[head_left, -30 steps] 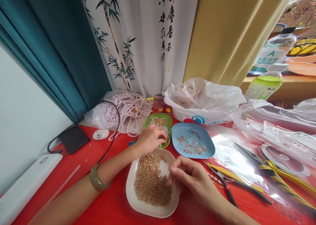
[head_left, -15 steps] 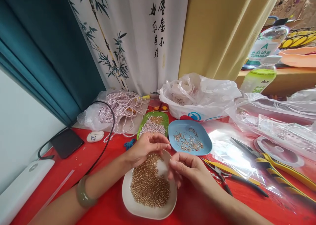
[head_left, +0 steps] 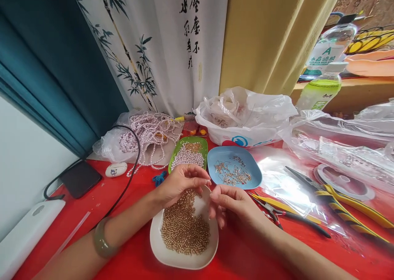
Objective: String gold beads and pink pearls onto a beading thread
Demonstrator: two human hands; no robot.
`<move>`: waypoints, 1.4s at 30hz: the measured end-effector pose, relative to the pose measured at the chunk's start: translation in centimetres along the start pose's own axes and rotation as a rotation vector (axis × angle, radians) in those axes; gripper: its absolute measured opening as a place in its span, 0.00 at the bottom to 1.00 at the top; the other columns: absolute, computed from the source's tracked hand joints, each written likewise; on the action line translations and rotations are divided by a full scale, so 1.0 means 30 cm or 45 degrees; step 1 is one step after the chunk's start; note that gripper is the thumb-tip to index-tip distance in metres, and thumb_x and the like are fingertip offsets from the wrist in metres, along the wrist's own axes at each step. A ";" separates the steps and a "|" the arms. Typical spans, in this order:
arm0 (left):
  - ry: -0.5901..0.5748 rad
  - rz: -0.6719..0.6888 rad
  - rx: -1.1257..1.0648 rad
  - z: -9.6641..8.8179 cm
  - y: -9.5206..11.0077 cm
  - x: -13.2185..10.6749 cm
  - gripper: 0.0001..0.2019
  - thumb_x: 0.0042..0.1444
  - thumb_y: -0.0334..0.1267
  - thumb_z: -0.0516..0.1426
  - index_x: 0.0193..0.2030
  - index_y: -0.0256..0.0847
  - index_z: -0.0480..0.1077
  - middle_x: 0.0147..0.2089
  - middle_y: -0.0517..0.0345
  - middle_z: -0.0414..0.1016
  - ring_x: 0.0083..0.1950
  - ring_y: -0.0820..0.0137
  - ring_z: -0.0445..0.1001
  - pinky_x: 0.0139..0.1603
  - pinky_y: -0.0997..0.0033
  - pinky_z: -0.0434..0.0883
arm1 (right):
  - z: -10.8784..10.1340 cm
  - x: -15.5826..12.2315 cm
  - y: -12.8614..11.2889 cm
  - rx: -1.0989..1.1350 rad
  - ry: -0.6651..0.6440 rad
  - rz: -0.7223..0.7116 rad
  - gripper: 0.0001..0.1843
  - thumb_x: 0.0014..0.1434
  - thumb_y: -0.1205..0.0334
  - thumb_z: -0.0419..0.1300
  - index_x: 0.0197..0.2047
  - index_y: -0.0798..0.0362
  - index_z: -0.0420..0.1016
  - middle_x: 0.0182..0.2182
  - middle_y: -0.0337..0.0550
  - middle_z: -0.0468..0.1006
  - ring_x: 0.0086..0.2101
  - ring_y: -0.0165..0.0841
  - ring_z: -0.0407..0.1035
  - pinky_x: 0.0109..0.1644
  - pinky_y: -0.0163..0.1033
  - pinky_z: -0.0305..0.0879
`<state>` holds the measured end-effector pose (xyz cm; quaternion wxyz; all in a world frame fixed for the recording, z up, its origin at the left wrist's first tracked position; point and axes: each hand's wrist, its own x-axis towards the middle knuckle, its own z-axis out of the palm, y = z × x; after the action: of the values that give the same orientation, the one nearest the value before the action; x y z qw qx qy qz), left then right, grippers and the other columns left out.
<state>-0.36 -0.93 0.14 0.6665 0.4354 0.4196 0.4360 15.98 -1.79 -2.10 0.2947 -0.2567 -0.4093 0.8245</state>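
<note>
Red glossy tabletop point(head_left: 123, 190) fills lower frame, backed by teal curtain point(head_left: 61, 58) upper left, white bamboo-print cloth point(head_left: 160, 46) centre, mustard curtain point(head_left: 264, 34) right of it. Left hand point(head_left: 180, 182) and right hand point(head_left: 229, 204) meet fingertip to fingertip over far rim of white dish point(head_left: 184, 261) at lower centre; both sets of fingers are curled narrow in a pinch, whatever sits between them too small to make out, cannot tell if either actually grips something. Dish is smooth, rounded-square, heaped with tiny shiny gold beads point(head_left: 184, 231), bare white patch under the fingertips. Jade-green bangle point(head_left: 101, 243) on left wrist, forearm cut off at bottom edge. Just behind hands: green oval tray point(head_left: 175, 157) with pale pearls and some gold bits, blue matte tray point(head_left: 255, 177) with scattered thin metal pins. Pearl strands point(head_left: 147, 134) piled on crumpled clear bag, centre left. White crinkly plastic bag point(head_left: 246, 116) behind blue tray, contents hidden. Right side: pliers point(head_left: 292, 216) with dark and yellow handles, partly under glare from clear plastic sheeting point(head_left: 338, 149). Black phone point(head_left: 81, 178) and cable left; white device point(head_left: 27, 231) cut off at lower left. Green-liquid bottle point(head_left: 320, 91) upper right, label unreadable.
</note>
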 end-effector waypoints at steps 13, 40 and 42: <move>-0.001 0.020 0.015 0.001 0.003 -0.002 0.05 0.39 0.31 0.63 0.24 0.35 0.72 0.23 0.62 0.70 0.23 0.80 0.65 0.24 0.79 0.63 | 0.011 -0.008 -0.011 -0.042 0.049 0.020 0.12 0.52 0.59 0.59 0.22 0.57 0.66 0.19 0.39 0.74 0.16 0.21 0.62 0.21 0.28 0.53; 0.001 0.011 0.036 0.002 0.002 -0.003 0.05 0.38 0.32 0.63 0.24 0.35 0.72 0.22 0.62 0.70 0.22 0.80 0.65 0.24 0.79 0.63 | 0.011 -0.011 -0.008 0.000 0.029 0.013 0.12 0.52 0.57 0.59 0.23 0.55 0.65 0.19 0.39 0.74 0.16 0.22 0.62 0.21 0.29 0.53; 0.007 0.016 0.044 0.002 0.001 -0.002 0.05 0.38 0.31 0.63 0.24 0.35 0.72 0.23 0.62 0.70 0.23 0.80 0.65 0.24 0.79 0.63 | 0.012 -0.012 -0.012 -0.005 0.037 0.023 0.12 0.51 0.58 0.59 0.23 0.55 0.65 0.19 0.39 0.74 0.16 0.22 0.62 0.21 0.29 0.53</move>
<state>-0.32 -1.01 0.19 0.6549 0.4485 0.4262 0.4340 16.08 -2.05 -1.55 0.2927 -0.2727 -0.4042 0.8225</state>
